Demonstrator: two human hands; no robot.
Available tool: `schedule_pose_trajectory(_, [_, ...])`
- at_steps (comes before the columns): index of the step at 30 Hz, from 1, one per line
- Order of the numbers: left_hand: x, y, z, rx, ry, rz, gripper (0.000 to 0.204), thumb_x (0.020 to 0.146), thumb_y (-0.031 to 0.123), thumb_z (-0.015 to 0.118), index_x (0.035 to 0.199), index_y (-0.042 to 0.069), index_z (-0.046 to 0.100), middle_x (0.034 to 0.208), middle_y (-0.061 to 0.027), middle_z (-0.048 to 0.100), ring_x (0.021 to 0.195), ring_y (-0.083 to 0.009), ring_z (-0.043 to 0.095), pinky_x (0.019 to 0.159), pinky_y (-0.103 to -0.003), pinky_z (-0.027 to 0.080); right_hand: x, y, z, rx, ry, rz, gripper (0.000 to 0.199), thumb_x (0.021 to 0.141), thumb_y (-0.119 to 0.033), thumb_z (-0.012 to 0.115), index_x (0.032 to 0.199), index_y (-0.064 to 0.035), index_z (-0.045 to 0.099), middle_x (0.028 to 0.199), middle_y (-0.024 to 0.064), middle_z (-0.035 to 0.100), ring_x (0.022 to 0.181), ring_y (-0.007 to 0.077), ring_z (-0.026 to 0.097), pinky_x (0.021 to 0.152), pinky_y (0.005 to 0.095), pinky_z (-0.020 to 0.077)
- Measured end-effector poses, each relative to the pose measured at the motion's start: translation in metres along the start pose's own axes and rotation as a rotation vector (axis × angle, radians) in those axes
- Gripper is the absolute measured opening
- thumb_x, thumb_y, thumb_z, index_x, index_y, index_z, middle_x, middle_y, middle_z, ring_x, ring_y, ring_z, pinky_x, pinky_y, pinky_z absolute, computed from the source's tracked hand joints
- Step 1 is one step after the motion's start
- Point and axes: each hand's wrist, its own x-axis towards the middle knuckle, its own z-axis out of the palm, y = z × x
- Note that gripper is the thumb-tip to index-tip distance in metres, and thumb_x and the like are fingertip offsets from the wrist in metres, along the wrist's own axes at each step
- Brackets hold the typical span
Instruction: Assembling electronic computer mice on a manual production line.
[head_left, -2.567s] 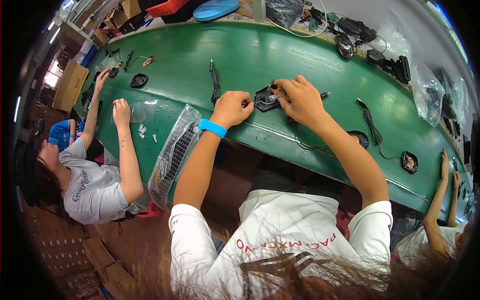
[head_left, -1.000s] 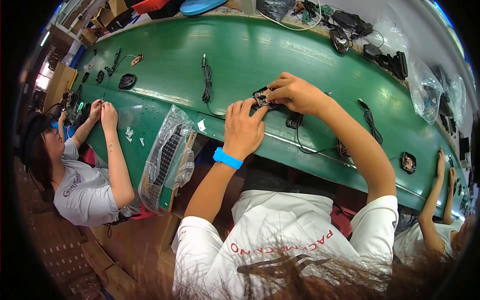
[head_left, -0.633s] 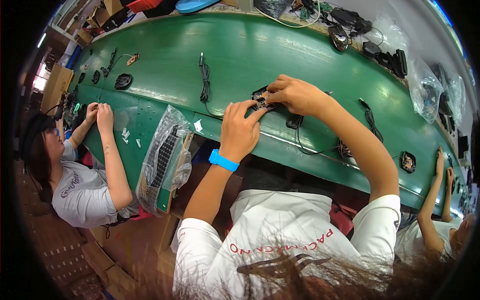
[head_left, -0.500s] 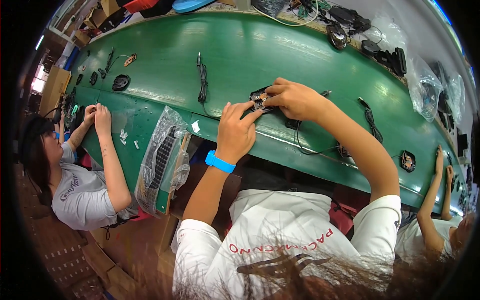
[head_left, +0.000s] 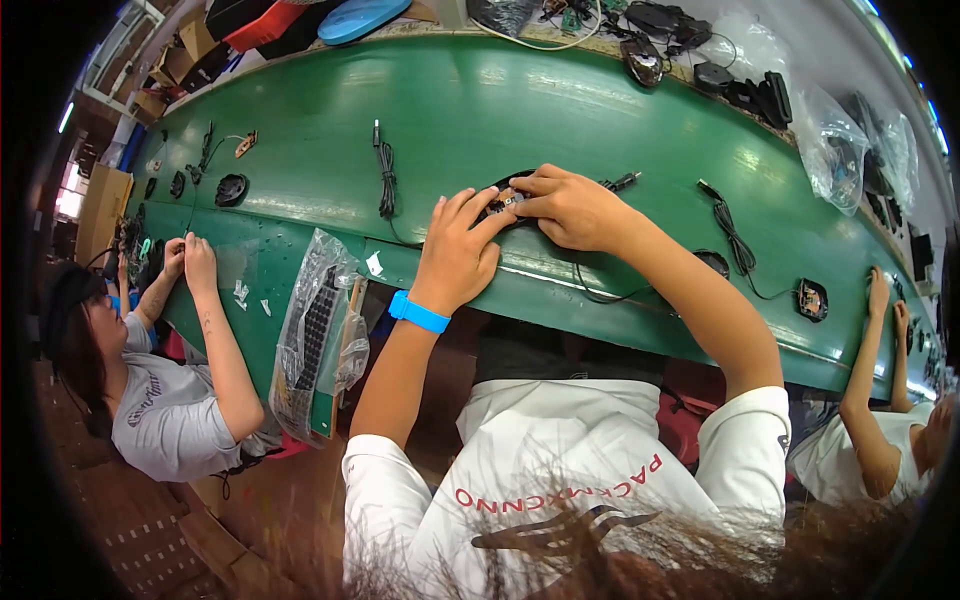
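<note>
Between my hands on the green bench lies an opened black computer mouse (head_left: 510,199), its circuit board showing inside the shell. My left hand (head_left: 455,248) holds the mouse's left side, its fingertips on the board and rim. From the right, my right hand (head_left: 575,207) has its fingers bent over the board and shell edge, hiding part of both. A black coiled USB cable (head_left: 387,182) lies left of the mouse, and its lead runs toward my left hand. Beyond my right hand the end of another cable (head_left: 625,181) sticks out.
Right of my forearm are a coiled cable (head_left: 737,240) and an opened mouse (head_left: 812,300). A bagged keyboard (head_left: 318,335) lies at left. One co-worker (head_left: 170,400) sits at left, another (head_left: 870,440) at right. Bags and mice (head_left: 643,62) line the far ledge.
My right hand's fingers have lowered and flattened over the board in the shell. My left fingers have closed in from the other side. The whole view has shifted slightly.
</note>
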Motion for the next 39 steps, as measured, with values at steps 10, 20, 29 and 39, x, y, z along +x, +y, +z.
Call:
schedule_pose_trajectory(10, [-0.001, 0.002, 0.002, 0.027, -0.05, -0.005, 0.042, 0.079, 0.001, 0.06, 0.118, 0.016, 0.066, 0.134, -0.0078, 0.056, 0.123, -0.0329, 0.05, 0.104, -0.058, 0.04, -0.022, 0.01, -0.018, -0.126, 0.025, -0.016, 0.044, 0.073, -0.006, 0.06, 0.116, -0.0103, 0.069, 0.127, 0.0092, 0.063, 0.118, 0.031, 0.056, 0.102, 0.0438, 0.047])
schedule_pose_trajectory(20, [0.005, 0.0, 0.002, -0.035, -0.039, 0.045, 0.043, 0.077, -0.002, 0.059, 0.116, 0.016, 0.066, 0.128, -0.0066, 0.058, 0.114, -0.0329, 0.052, 0.099, -0.052, 0.042, -0.023, 0.007, -0.022, -0.126, -0.039, -0.006, 0.049, 0.069, -0.011, 0.061, 0.117, -0.0101, 0.068, 0.123, 0.0088, 0.065, 0.116, 0.0301, 0.057, 0.1, 0.0437, 0.0472])
schedule_pose_trajectory(29, [0.008, 0.003, 0.005, -0.03, -0.009, 0.076, 0.044, 0.076, -0.002, 0.061, 0.115, 0.016, 0.067, 0.126, -0.0066, 0.058, 0.11, -0.0332, 0.052, 0.096, -0.048, 0.043, -0.03, 0.005, -0.023, -0.131, -0.029, 0.004, 0.051, 0.068, -0.01, 0.06, 0.118, -0.0097, 0.067, 0.123, 0.0095, 0.065, 0.116, 0.0301, 0.057, 0.1, 0.0435, 0.047])
schedule_pose_trajectory(39, [0.009, 0.006, 0.007, -0.025, -0.034, 0.075, 0.048, 0.077, -0.002, 0.059, 0.119, 0.018, 0.066, 0.127, -0.0061, 0.058, 0.11, -0.0341, 0.051, 0.096, -0.047, 0.043, -0.024, 0.002, -0.024, -0.156, 0.012, 0.036, 0.049, 0.069, -0.014, 0.061, 0.118, -0.0096, 0.067, 0.115, 0.0057, 0.068, 0.109, 0.0265, 0.058, 0.097, 0.0402, 0.0472])
